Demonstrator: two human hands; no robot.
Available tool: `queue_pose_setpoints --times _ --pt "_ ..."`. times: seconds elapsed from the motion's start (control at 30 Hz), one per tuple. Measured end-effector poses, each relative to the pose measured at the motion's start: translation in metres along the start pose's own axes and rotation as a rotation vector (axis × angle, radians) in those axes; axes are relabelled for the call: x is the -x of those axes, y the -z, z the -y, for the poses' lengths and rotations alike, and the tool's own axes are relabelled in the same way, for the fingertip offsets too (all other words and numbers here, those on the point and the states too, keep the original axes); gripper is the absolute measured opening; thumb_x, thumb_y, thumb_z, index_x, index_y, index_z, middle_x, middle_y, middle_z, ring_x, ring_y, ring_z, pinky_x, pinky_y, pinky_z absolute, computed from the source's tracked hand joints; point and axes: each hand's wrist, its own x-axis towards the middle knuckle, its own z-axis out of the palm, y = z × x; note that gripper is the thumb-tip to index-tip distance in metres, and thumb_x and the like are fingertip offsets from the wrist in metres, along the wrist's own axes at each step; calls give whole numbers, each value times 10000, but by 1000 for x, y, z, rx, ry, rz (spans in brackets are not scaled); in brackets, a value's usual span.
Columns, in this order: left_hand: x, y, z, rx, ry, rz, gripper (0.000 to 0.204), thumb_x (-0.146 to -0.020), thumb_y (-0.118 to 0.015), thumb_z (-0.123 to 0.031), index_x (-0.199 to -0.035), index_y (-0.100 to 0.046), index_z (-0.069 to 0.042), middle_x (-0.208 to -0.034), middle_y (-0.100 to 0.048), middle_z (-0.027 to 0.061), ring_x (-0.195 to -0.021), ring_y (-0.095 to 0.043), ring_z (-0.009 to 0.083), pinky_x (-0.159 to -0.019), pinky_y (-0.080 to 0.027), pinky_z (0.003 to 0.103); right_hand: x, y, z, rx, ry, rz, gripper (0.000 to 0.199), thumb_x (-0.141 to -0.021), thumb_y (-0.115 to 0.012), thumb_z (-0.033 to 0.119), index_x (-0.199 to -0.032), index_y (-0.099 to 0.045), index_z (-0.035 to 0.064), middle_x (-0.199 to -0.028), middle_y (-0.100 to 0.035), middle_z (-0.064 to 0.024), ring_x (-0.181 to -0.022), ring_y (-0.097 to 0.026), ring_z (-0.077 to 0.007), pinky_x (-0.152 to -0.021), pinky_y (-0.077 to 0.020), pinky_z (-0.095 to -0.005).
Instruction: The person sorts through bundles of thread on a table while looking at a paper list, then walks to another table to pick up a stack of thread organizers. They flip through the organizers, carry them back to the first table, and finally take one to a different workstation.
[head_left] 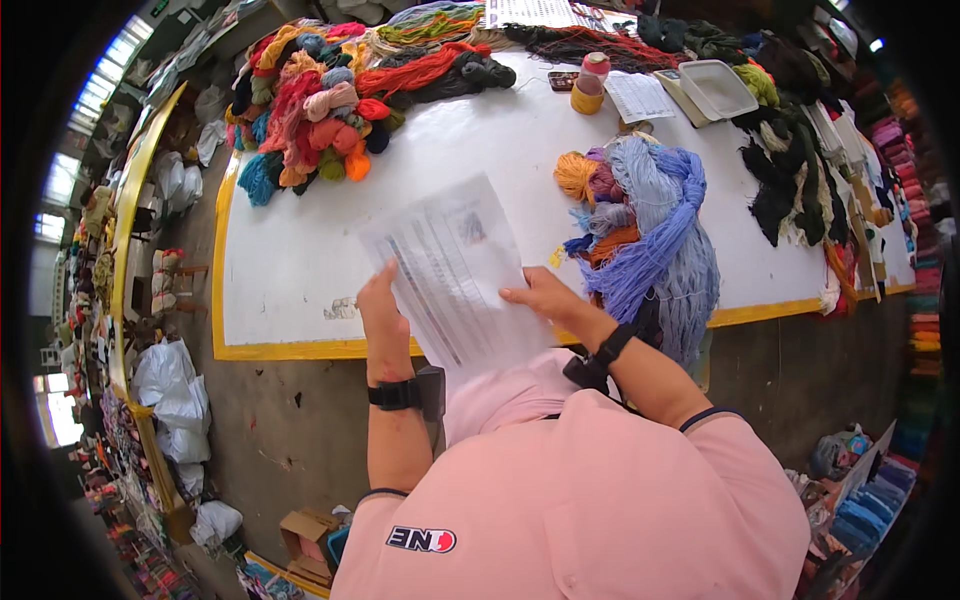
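1. Pink shirt [570,500] cloth fills the lower middle of the view, nearest the camera, with a small badge on it and dark trim at the sleeve ends.
2. Both forearms reach forward from it, each wearing a black wristband, one on the left wrist [395,394] and one on the right [600,360].
3. Left hand [383,308]: closed on the left edge of a printed paper sheet [460,265], thumb pointing up along the margin; its other fingers are largely hidden.
4. Right hand [552,297]: pinching the sheet's right edge, thumb on the near face, the remaining fingers mostly out of sight behind or beneath it.
5. That sheet is held up between the two hands, tilted, in front of the chest and over the near edge of a white surface [290,270] with a yellow border [290,352]. Its print is blurred.
6. Just right of the right hand, a pile of blue yarn skeins [650,240] hangs over the near edge, with an orange skein [577,177] at its far left.
7. Farther back on the left sits a heap of many-coloured yarn [320,120].
8. Toward the back right stand a bottle [590,85], another paper [640,97] and a white tray [717,90]; dark skeins [790,170] lie beyond them to the right.
9. White bags [172,390] rest on the floor [290,420] at left.
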Motion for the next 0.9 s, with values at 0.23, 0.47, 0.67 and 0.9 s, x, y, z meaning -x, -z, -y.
queue_pose_setpoints --times 0.23,0.47,0.67,0.9 --pt "-2 69 62 -431 95 -49 513 -908 -621 -221 -1377 -472 -74 -1360 -504 76 -1216 -489 211 -985 -412 411 -74 82 -114 446 -129 -626 331 -813 -658 221 -1001 -640 -51 -887 -687 -183 -792 -661 -265 -700 -536 -424" --pt "-14 45 157 -1370 -499 429 676 -828 -705 -169 -1371 -395 87 -1428 -387 292 -1337 -371 418 -1118 -307 441 -54 107 -92 572 -295 -1019 327 -822 -563 134 -1095 -580 -46 -1132 -619 -273 -1019 -638 -420 -819 -522 -498" --pt "0 -18 162 -1733 -543 739 841 -832 -684 -326 -1483 -264 1 -1581 -113 232 -1432 -135 472 -1113 -224 594 -10 20 -76 1193 154 -821 302 -832 -561 127 -1119 -548 32 -1102 -547 -148 -1045 -541 -324 -832 -430 -489" --pt "-47 -3 186 -2020 -546 899 878 -840 -620 -504 -1513 -252 -77 -1604 -27 194 -1442 -35 493 -1040 -195 727 82 9 -139 936 -54 -637 345 -846 -521 126 -1177 -534 27 -1143 -568 -213 -1027 -588 -380 -850 -478 -487"
